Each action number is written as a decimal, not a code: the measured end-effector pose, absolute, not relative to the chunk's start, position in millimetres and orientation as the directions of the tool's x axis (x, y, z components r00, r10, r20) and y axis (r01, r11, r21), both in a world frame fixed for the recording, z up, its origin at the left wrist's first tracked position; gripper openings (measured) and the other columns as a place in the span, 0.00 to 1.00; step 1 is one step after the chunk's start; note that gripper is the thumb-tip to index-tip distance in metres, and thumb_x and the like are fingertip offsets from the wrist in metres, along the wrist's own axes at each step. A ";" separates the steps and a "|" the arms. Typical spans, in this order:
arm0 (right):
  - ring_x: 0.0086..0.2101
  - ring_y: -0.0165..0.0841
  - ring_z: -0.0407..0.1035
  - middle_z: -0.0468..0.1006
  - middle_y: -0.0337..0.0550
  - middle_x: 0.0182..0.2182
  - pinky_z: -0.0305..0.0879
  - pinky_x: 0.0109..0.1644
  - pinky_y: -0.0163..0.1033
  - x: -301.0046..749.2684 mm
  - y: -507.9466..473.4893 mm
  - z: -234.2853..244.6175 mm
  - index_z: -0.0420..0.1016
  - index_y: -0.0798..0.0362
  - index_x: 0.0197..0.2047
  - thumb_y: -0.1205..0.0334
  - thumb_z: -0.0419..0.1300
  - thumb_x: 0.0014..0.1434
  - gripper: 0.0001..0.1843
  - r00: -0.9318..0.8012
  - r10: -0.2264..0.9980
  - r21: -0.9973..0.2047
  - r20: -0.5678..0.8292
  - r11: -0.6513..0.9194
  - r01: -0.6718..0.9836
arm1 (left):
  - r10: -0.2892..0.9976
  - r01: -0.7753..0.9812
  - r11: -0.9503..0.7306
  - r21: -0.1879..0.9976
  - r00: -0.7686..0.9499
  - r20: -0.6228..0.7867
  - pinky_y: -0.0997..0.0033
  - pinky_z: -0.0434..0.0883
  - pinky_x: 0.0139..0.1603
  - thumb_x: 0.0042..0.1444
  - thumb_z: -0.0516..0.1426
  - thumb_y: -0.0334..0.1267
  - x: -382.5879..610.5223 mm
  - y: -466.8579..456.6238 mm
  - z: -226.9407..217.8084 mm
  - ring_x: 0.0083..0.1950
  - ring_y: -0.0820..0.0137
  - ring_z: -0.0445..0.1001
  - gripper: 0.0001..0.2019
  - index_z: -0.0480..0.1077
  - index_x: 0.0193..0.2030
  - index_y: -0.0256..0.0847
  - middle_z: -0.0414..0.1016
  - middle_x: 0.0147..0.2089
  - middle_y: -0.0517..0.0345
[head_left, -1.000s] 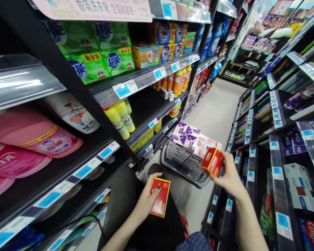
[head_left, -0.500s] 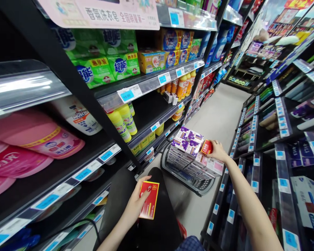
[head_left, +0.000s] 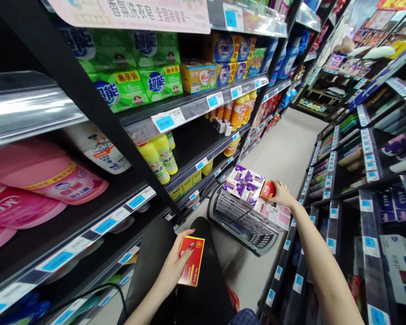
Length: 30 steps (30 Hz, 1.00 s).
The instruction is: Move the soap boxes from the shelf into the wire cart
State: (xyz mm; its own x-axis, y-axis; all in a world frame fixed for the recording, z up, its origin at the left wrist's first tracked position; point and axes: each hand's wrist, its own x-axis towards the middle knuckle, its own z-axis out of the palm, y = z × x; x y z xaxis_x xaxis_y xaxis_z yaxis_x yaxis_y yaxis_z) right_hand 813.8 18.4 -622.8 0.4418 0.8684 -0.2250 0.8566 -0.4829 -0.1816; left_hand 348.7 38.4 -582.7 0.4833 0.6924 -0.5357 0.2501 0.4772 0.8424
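My left hand (head_left: 174, 260) is closed round a red box with yellow edges (head_left: 191, 266), held above my dark-clad legs. The thumb lies across the box's front. Further off, my right hand (head_left: 280, 195), arm stretched forward, grips a second red box (head_left: 267, 189) by its side. That box is at the top of the stacked purple-and-white LUX boxes (head_left: 246, 183); whether it rests on them I cannot tell. Pink-and-white boxes (head_left: 274, 214) sit beside them, just below my right hand. The stack stands in a grey slatted basket (head_left: 253, 243) on the aisle floor.
Shelves line my left, with green soap packs (head_left: 125, 88), yellow bottles (head_left: 159, 158), pink bottles (head_left: 61, 180) and small white boxes (head_left: 222, 126). Another shelf unit (head_left: 367, 212) runs close along my right arm. The pale floor (head_left: 282, 135) stretches ahead between them.
The view has shifted slightly. Both hands keep their red boxes, and the right hand stays at the stack in the basket with hardly any movement.
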 end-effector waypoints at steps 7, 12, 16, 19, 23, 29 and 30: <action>0.50 0.50 0.55 0.60 0.55 0.54 0.54 0.53 0.51 812.9 18.9 -622.2 0.54 0.58 0.63 0.47 0.65 0.35 0.53 0.416 0.885 -0.182 -0.209 -0.453 0.872 | 0.697 0.250 0.481 0.841 0.473 -0.539 0.70 0.67 0.35 0.50 0.55 0.57 352.3 38.9 -582.9 0.32 0.69 0.69 0.33 0.53 0.58 0.43 0.68 0.45 0.52; 0.50 0.51 0.55 0.60 0.56 0.54 0.53 0.53 0.52 813.2 19.6 -622.6 0.53 0.57 0.63 0.47 0.64 0.36 0.53 0.416 0.881 -0.185 -0.225 -0.458 0.870 | 0.701 0.266 0.456 0.849 0.481 -0.527 0.71 0.67 0.37 0.52 0.54 0.58 353.0 38.7 -584.9 0.33 0.72 0.67 0.32 0.52 0.57 0.43 0.65 0.47 0.54; 0.51 0.51 0.54 0.58 0.56 0.55 0.53 0.54 0.52 812.0 19.8 -621.5 0.51 0.58 0.65 0.47 0.64 0.36 0.55 0.424 0.872 -0.186 -0.244 -0.471 0.863 | 0.699 0.257 0.458 0.851 0.487 -0.524 0.72 0.67 0.36 0.52 0.54 0.57 353.6 38.1 -585.4 0.33 0.72 0.66 0.31 0.52 0.57 0.44 0.64 0.49 0.54; 0.52 0.52 0.53 0.57 0.56 0.56 0.52 0.55 0.52 811.3 19.5 -621.1 0.49 0.59 0.66 0.47 0.64 0.36 0.57 0.427 0.867 -0.185 -0.258 -0.478 0.859 | 0.687 0.259 0.475 0.841 0.487 -0.539 0.72 0.66 0.35 0.51 0.55 0.57 353.6 37.6 -585.1 0.32 0.72 0.66 0.32 0.51 0.57 0.44 0.66 0.45 0.55; 0.52 0.52 0.52 0.56 0.58 0.57 0.52 0.55 0.53 812.0 18.9 -622.2 0.46 0.60 0.67 0.45 0.64 0.36 0.59 0.427 0.865 -0.183 -0.264 -0.480 0.858 | 0.696 0.259 0.469 0.845 0.481 -0.533 0.72 0.66 0.36 0.51 0.55 0.57 353.4 37.1 -583.4 0.32 0.73 0.67 0.31 0.52 0.57 0.43 0.65 0.49 0.54; 0.52 0.53 0.52 0.54 0.57 0.59 0.51 0.56 0.52 813.0 18.7 -623.6 0.44 0.61 0.68 0.43 0.63 0.37 0.61 0.412 0.878 -0.184 -0.244 -0.459 0.869 | 0.657 0.270 0.509 0.817 0.492 -0.571 0.70 0.67 0.34 0.51 0.55 0.58 354.6 36.4 -577.3 0.30 0.72 0.69 0.33 0.50 0.58 0.45 0.66 0.51 0.52; 0.52 0.53 0.52 0.55 0.57 0.59 0.52 0.56 0.52 812.8 18.8 -623.3 0.45 0.61 0.68 0.44 0.63 0.37 0.60 0.412 0.878 -0.180 -0.246 -0.459 0.870 | 0.656 0.269 0.510 0.817 0.492 -0.572 0.70 0.67 0.34 0.51 0.55 0.58 354.7 36.3 -576.5 0.30 0.72 0.69 0.33 0.50 0.58 0.45 0.66 0.51 0.52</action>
